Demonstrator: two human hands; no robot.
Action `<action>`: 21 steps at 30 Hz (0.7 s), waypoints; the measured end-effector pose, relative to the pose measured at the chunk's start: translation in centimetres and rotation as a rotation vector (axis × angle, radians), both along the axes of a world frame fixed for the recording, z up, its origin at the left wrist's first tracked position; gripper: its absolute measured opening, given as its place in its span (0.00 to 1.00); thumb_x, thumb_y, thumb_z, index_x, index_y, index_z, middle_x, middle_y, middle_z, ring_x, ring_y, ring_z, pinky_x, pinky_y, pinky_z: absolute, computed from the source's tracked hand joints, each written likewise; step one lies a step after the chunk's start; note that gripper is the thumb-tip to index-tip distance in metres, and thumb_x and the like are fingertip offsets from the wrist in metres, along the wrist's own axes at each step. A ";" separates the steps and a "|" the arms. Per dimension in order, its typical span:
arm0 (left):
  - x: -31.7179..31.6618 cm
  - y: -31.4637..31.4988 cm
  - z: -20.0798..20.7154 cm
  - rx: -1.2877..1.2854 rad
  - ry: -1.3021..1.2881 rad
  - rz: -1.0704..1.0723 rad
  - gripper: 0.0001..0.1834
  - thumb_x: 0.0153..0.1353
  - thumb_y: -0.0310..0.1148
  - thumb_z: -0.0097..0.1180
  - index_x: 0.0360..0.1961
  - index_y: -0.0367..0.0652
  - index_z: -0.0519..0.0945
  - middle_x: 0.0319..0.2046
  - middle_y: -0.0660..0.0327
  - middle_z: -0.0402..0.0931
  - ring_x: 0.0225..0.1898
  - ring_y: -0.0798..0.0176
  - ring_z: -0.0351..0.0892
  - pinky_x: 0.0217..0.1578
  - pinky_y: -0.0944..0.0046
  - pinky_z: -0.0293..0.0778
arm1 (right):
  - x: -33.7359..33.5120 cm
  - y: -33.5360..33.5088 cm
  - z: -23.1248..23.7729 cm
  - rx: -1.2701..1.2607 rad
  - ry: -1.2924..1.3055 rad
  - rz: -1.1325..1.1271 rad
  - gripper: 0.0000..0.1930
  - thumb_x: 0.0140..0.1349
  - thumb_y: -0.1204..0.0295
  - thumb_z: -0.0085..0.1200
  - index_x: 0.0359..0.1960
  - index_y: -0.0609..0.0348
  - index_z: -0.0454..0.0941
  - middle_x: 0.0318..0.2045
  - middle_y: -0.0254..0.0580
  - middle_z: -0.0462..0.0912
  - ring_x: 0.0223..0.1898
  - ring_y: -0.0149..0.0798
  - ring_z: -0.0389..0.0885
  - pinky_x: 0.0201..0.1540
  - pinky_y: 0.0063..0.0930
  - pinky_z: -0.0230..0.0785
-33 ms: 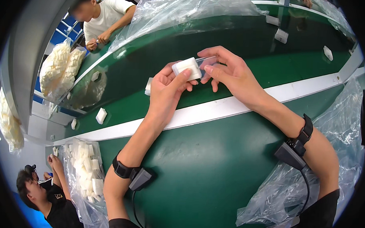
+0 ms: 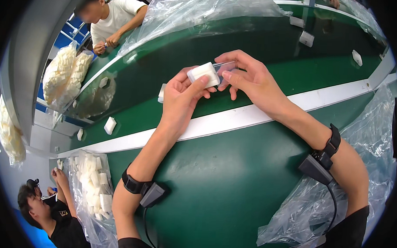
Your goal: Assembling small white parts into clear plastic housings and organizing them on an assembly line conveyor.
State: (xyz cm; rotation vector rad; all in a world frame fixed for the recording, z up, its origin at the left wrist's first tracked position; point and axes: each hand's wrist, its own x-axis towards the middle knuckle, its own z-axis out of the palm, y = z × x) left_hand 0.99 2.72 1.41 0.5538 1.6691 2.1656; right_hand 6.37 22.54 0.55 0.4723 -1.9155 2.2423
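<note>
From here I see the green bench [image 2: 231,186], a white rail [image 2: 233,120] along its far edge. Beyond that edge, the right hand [image 2: 254,80] pinches and the left hand [image 2: 180,92] clasps: a white block [image 2: 204,69] in the left, a clear plastic piece [image 2: 226,68] at its end in the right.

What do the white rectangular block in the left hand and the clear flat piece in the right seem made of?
White rectangular block: opaque, matte, little shine; perhaps plastic or foam. Clear flat piece: glossy, likely thin plastic, being transparent with a glinting edge.
</note>
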 end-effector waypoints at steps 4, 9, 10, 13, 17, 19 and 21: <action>-0.1 -0.1 0.2 -0.064 0.024 -0.022 0.16 0.66 0.27 0.63 0.51 0.30 0.76 0.39 0.52 0.83 0.37 0.65 0.84 0.40 0.69 0.80 | -0.1 -0.1 -0.1 0.032 0.020 -0.004 0.14 0.72 0.72 0.51 0.55 0.65 0.72 0.43 0.44 0.79 0.35 0.28 0.79 0.36 0.23 0.74; 0.2 0.3 0.2 -0.093 0.138 0.037 0.15 0.66 0.28 0.63 0.50 0.30 0.76 0.39 0.52 0.83 0.35 0.65 0.84 0.39 0.69 0.81 | 0.0 -0.5 -0.2 0.051 0.094 -0.038 0.14 0.71 0.72 0.52 0.55 0.63 0.73 0.42 0.43 0.80 0.32 0.26 0.77 0.37 0.23 0.73; 0.3 0.4 0.1 -0.095 0.156 0.055 0.15 0.67 0.28 0.62 0.49 0.30 0.76 0.39 0.52 0.83 0.34 0.65 0.84 0.38 0.68 0.81 | -0.1 -0.5 -0.3 0.048 0.112 -0.060 0.14 0.71 0.73 0.52 0.55 0.62 0.73 0.41 0.42 0.80 0.31 0.26 0.77 0.37 0.23 0.73; 0.7 0.6 0.3 -0.022 0.238 0.067 0.13 0.69 0.29 0.59 0.48 0.30 0.75 0.38 0.52 0.82 0.35 0.63 0.84 0.35 0.68 0.79 | 0.0 -0.5 -0.3 0.070 0.116 -0.080 0.15 0.70 0.73 0.53 0.56 0.62 0.73 0.41 0.41 0.80 0.31 0.26 0.77 0.36 0.22 0.73; 0.8 0.3 0.6 -0.066 0.231 0.043 0.13 0.70 0.30 0.58 0.48 0.30 0.76 0.37 0.51 0.82 0.33 0.62 0.85 0.32 0.68 0.79 | 0.1 -0.8 -0.3 0.109 0.127 -0.094 0.15 0.69 0.73 0.54 0.56 0.60 0.74 0.41 0.41 0.81 0.33 0.26 0.78 0.36 0.22 0.73; 0.9 0.2 0.8 -0.153 0.272 0.046 0.12 0.70 0.30 0.58 0.48 0.31 0.76 0.36 0.51 0.82 0.30 0.63 0.84 0.29 0.68 0.79 | 0.3 -1.0 -0.2 0.124 0.140 -0.110 0.15 0.69 0.73 0.54 0.56 0.60 0.74 0.40 0.41 0.81 0.34 0.26 0.78 0.35 0.21 0.72; 0.8 0.1 0.9 -0.166 0.289 0.039 0.12 0.70 0.30 0.58 0.47 0.31 0.77 0.36 0.51 0.83 0.30 0.63 0.84 0.28 0.68 0.78 | 0.3 -0.9 -0.2 0.138 0.154 -0.125 0.15 0.69 0.73 0.54 0.56 0.60 0.74 0.40 0.41 0.81 0.34 0.26 0.78 0.35 0.21 0.72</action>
